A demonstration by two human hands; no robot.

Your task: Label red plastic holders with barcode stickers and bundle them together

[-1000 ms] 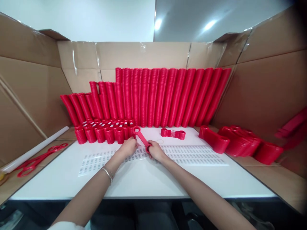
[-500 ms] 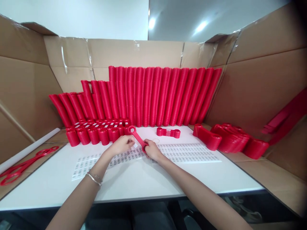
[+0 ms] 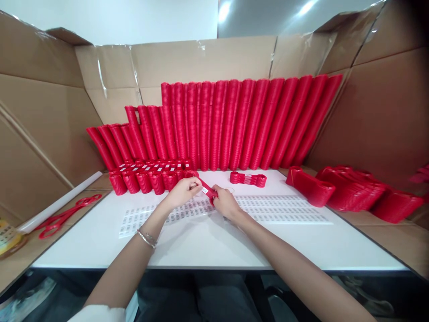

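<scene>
Red bar [image 3: 210, 192], ring-ended, was held near the label sheet's [image 3: 281, 209] back edge, its near end gripped by the right hand [image 3: 228, 204]; the left hand [image 3: 182, 192] pinched the white label [image 3: 204, 190] at its shaft. Between forearms, bare tabletop [image 3: 208, 250] lay open to the front edge [image 3: 208, 267]; red stacks [image 3: 231, 125] crowded behind.

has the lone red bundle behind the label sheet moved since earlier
No; against the far edge of the white table, the red bundle keeps its place.

A white left sleeve [image 3: 97, 313] and slim silvery bracelets [image 3: 145, 240] are worn.
</scene>
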